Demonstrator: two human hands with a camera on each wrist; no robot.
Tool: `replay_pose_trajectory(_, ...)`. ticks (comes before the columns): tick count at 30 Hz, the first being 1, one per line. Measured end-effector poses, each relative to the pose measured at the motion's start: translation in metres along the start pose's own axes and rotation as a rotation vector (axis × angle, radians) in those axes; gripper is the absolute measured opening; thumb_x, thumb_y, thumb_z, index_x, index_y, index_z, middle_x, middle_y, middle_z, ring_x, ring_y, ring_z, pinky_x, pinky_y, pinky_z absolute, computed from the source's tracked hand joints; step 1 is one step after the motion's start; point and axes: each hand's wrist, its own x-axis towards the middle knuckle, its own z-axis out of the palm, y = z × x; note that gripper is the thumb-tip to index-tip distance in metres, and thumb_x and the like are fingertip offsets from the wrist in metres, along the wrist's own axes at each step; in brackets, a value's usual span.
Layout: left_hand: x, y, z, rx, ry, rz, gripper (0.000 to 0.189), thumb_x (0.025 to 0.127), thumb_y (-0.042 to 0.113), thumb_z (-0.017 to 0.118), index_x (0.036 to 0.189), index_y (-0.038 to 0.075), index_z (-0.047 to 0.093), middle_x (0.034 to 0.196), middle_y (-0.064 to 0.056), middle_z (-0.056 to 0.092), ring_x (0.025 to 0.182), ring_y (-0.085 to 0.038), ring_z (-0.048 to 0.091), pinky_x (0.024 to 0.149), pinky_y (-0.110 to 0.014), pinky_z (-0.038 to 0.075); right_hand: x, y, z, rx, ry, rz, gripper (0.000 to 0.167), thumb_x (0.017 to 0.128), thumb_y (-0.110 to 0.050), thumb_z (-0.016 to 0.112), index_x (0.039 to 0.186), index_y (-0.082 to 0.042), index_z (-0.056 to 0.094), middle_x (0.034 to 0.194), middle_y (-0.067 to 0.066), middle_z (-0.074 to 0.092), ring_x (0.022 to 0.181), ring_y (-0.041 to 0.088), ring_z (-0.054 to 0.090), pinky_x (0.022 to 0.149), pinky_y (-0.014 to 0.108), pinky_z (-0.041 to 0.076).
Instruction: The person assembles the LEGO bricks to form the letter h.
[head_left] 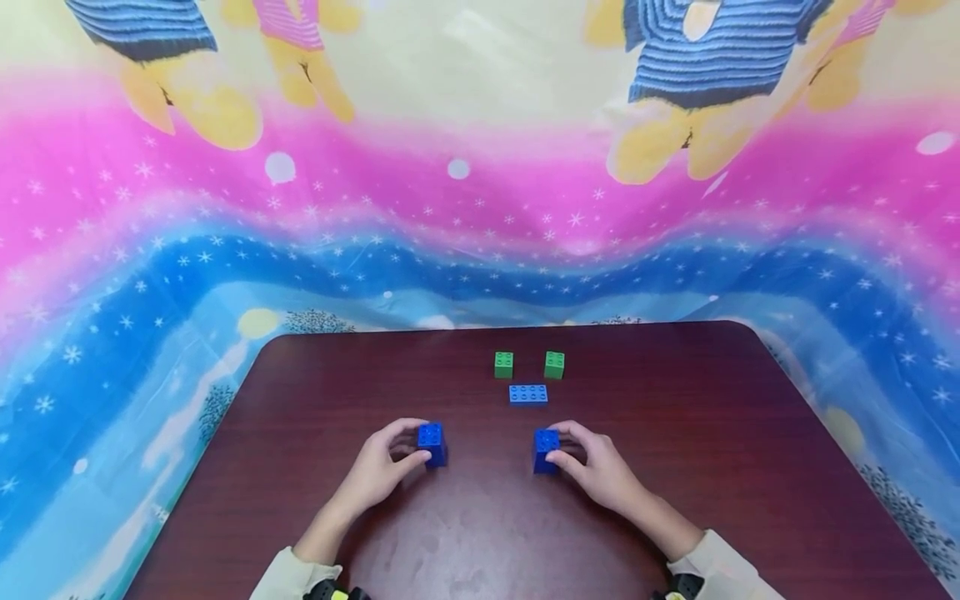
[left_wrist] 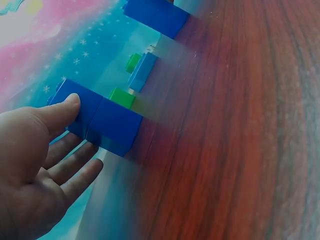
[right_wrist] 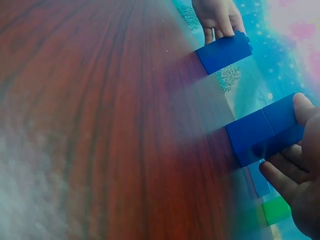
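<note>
Around the lighter blue brick (head_left: 528, 395), plain deep blue covers the left stack (head_left: 433, 448) toward eight o'clock and the right stack (head_left: 544, 457) between five and six. Bright green marks one small brick (head_left: 503, 366) between ten and eleven o'clock and its twin (head_left: 554, 366) between one and two. The table (head_left: 375, 375) is dark reddish brown, streaked with darker grain. At twelve o'clock in the head view, the backdrop (head_left: 480, 208) runs cream, pink, then blue, with white snowflakes; between one and two, a printed yellow-legged figure (head_left: 708, 71) wears blue stripes.
</note>
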Motion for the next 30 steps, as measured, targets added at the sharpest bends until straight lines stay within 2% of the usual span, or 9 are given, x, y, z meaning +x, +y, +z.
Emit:
replay_pose_trajectory(6, 0.005, 0.006, 0.008, -0.001, 0.002, -0.031, 0.039, 0.085, 0.000, 0.080, 0.122, 0.003, 0.066, 0.110, -0.014, 0.071, 0.094, -0.024, 0.071, 0.083, -0.030, 0.059, -0.001, 0.001, 0.000, -0.043, 0.009, -0.018, 0.036, 0.095, -0.023, 0.073, 0.126, -0.008, 0.061, 0.113, 0.009, 0.072, 0.099, 0.019, 0.071, 0.085, 0.035, 0.059)
replay_pose_trajectory(18, 0.016, 0.013, 0.025, 0.044, -0.023, -0.077, 0.037, 0.085, 0.006, 0.082, 0.119, 0.004, 0.067, 0.108, -0.011, 0.071, 0.093, -0.022, 0.070, 0.080, -0.030, 0.058, 0.000, 0.002, 0.002, 0.003, -0.015, -0.014, 0.037, 0.094, -0.019, 0.075, 0.126, -0.008, 0.060, 0.114, 0.009, 0.071, 0.102, 0.023, 0.072, 0.087, 0.037, 0.059)
replay_pose_trajectory(30, 0.022, 0.018, 0.038, 0.047, -0.096, -0.069, 0.037, 0.089, 0.014, 0.080, 0.122, 0.004, 0.065, 0.113, -0.010, 0.071, 0.099, -0.023, 0.070, 0.080, -0.029, 0.058, 0.008, -0.002, 0.015, 0.036, -0.056, -0.005, 0.038, 0.092, -0.017, 0.077, 0.125, -0.004, 0.062, 0.113, 0.011, 0.071, 0.100, 0.023, 0.073, 0.086, 0.037, 0.059)
